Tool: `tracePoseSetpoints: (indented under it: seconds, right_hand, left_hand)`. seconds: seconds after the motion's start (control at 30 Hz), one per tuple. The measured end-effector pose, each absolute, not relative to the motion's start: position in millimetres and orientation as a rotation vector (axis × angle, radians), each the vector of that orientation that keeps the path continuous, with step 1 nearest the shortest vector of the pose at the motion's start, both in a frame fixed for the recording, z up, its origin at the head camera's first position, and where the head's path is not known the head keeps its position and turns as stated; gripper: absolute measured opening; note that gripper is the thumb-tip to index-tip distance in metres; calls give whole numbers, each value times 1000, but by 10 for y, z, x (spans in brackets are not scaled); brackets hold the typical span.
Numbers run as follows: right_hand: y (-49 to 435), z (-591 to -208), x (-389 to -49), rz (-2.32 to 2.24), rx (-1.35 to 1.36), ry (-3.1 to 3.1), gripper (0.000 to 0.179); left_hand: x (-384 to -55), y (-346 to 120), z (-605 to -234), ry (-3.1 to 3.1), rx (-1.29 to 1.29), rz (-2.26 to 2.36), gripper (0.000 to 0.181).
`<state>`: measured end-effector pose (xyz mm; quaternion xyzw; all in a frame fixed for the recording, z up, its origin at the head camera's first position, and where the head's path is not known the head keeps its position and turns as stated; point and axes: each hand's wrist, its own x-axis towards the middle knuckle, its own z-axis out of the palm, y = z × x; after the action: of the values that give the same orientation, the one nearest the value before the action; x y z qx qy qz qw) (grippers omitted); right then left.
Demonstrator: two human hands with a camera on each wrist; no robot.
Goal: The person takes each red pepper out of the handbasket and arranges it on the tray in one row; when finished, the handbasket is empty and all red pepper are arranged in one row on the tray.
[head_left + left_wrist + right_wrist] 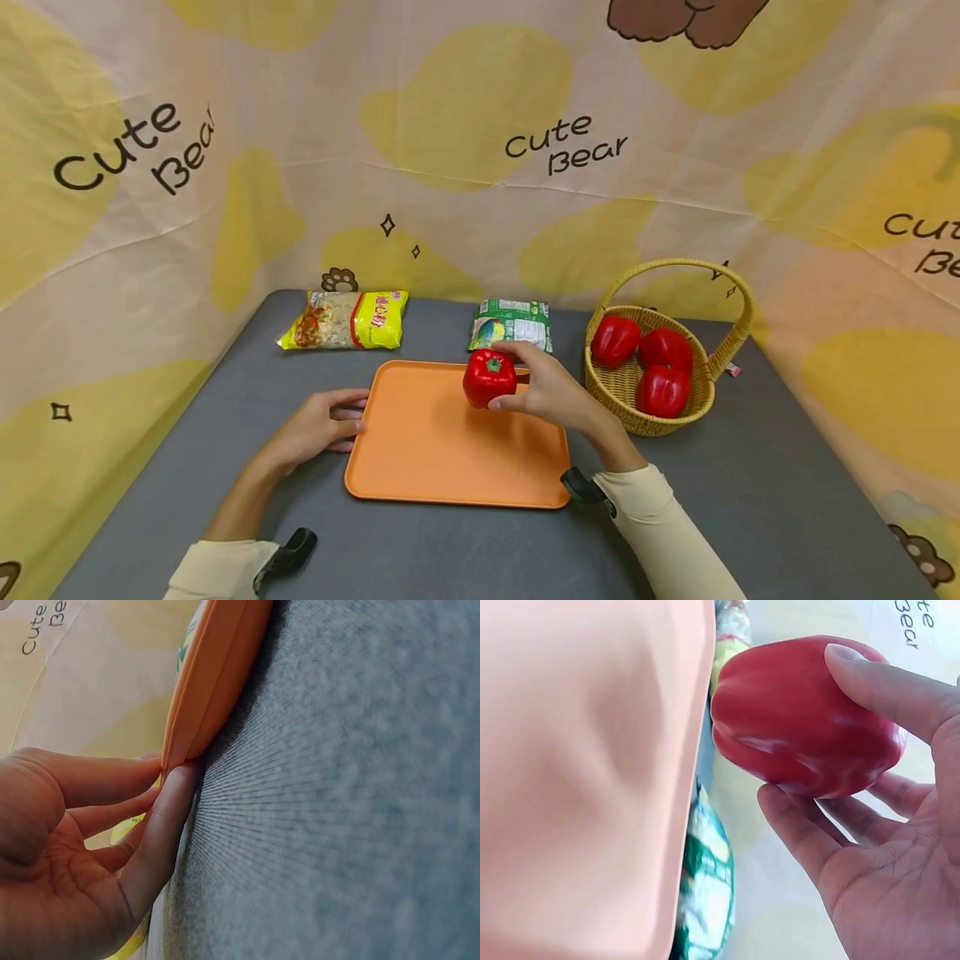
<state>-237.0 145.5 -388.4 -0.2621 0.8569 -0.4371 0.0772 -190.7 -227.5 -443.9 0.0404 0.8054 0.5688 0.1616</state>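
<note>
My right hand [551, 387] grips a glossy red bell pepper [489, 379] with a green stem, over the right half of an orange tray [420, 458]. In the right wrist view, the thumb lies along one side of the pepper [795, 712] and the fingertips support the other; a gap shows between it and the tray [570, 847]. At the tray's left edge is my left hand [315, 429]. The left wrist view shows its thumb and fingers pinching the rim of the tray [214, 682], which lies flat on the grey table.
Right of the tray stands a yellow wicker basket [701, 400] with a tall handle and three red bell peppers [663, 392]. Behind the tray lie a yellow food bag [345, 321] and a green packet [517, 321]. A printed cloth [465, 108] hangs around the grey table [450, 550].
</note>
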Motion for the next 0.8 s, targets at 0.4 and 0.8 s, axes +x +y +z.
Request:
tracePoseSetpoints:
  seconds: [0.4,0.8]
  right_hand:
    - [986,-3958,-2468,-1290,-775,2534,78]
    - [587,-4015,-2575,-1205,-811,2536,78]
  left_hand:
    - [-1902,-2283,-4446,2303,117,1616,61]
    - [-1899,-2267,-4445,2312,103,1608,61]
